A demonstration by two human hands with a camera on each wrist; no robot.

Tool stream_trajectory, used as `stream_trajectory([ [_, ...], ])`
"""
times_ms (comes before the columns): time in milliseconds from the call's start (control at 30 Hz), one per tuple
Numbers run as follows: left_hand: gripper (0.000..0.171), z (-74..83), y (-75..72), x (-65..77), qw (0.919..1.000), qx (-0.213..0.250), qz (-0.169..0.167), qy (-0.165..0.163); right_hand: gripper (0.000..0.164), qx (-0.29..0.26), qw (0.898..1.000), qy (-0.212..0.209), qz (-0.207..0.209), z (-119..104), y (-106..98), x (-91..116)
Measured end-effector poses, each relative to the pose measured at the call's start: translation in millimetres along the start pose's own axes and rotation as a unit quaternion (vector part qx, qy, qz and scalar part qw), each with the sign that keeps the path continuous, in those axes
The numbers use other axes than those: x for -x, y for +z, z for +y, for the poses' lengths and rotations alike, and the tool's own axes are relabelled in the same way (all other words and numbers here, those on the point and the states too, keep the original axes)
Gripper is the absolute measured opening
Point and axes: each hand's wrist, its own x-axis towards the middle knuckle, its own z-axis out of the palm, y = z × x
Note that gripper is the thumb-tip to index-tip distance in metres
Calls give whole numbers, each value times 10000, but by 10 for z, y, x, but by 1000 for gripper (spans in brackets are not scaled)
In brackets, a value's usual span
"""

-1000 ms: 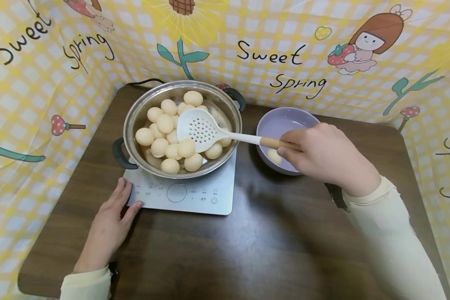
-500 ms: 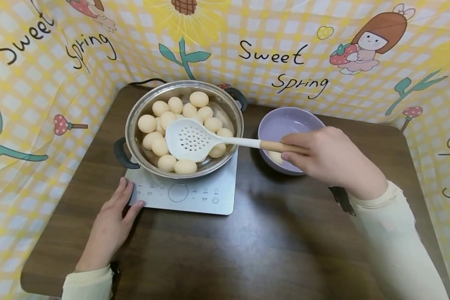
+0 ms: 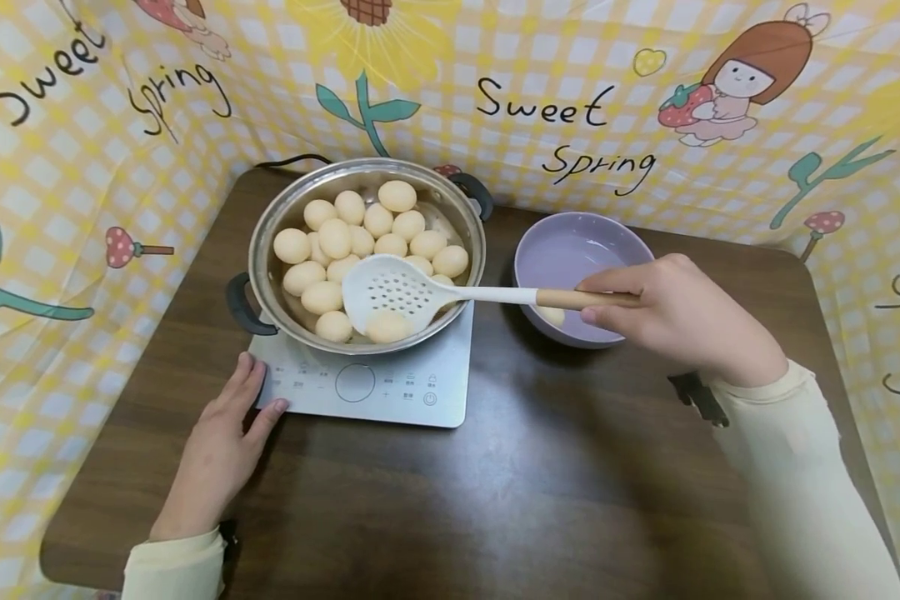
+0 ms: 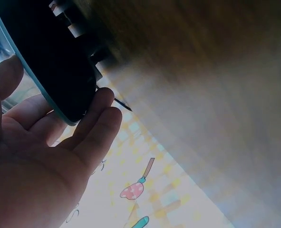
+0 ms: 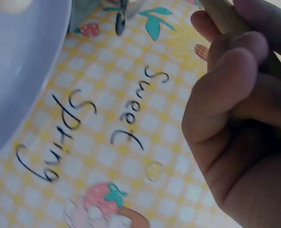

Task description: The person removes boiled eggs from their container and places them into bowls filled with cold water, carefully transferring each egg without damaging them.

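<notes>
My right hand (image 3: 678,317) grips the wooden handle of a white skimmer (image 3: 397,287), a perforated ladle with a wood-coloured grip. Its bowl is inside a steel pot (image 3: 461,179), among several pale eggs (image 3: 334,239). One egg (image 3: 387,327) overlaps the skimmer's lower rim. In the right wrist view, the fingers (image 5: 230,80) curl round the handle. My left hand (image 3: 221,450) holds the front left corner of a silver induction cooker (image 3: 420,375), thumb at the front edge and fingers along the side. The left wrist view shows some fingertips at its dark underside (image 4: 54,57).
A purple bowl (image 3: 540,237) stands right of the pot, under my right hand, with an egg (image 3: 551,316) partly visible inside. Dark pot handles (image 3: 247,304) stick out on both sides. Patterned cloth (image 3: 555,50) walls the brown table (image 3: 435,500); a black cord (image 3: 296,158) runs behind.
The skimmer has come down over the eggs toward the pot's front, then slightly right, and eggs have rolled about. My right hand has shifted a little right. The left hand stays put.
</notes>
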Motion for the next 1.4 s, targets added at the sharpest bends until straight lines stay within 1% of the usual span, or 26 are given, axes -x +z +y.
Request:
stream_trajectory([
  [100, 67, 5, -2, -4, 10000, -11, -30, -41, 12, -337, 9977, 465, -366, 10, 8, -37],
  [200, 68, 10, 2, -10, 10000, -17, -64, -69, 10, -524, 9941, 779, -544, 16, 10, -52],
  [267, 68, 10, 2, -14, 9999, -12, -72, -77, 11, -589, 9927, 868, -594, 17, 9, -52],
  [433, 68, 7, 0, -15, 9999, -13, -57, -94, 11, -753, 9908, 906, -667, 17, -1, -51],
  [500, 68, 8, 0, -15, 9999, -19, -55, -90, 11, -900, 9880, 1007, -744, 23, -7, -49],
  [600, 68, 10, -2, -13, 10000, -22, -46, -77, 11, -1212, 9813, 1193, -900, 30, -14, -47],
  [667, 67, 11, -5, -12, 10000, -17, -47, -78, 11, -1512, 9739, 1348, -1028, 37, -9, -45],
  [767, 67, 11, -7, -11, 10000, -11, -43, -76, 12, -1811, 9664, 1402, -1163, 43, 5, -44],
  [833, 67, 11, -7, -11, 10000, -12, -43, -80, 13, -1919, 9639, 1406, -1198, 44, 14, -44],
  [1200, 67, 3, 4, -8, 10000, 5, -4, -65, 16, -1740, 9663, 1622, -987, 20, -12, -23],
  [1400, 67, 12, 5, -10, 10000, -25, -1, -83, 17, -1472, 9725, 1604, -833, 33, -40, -1],
])
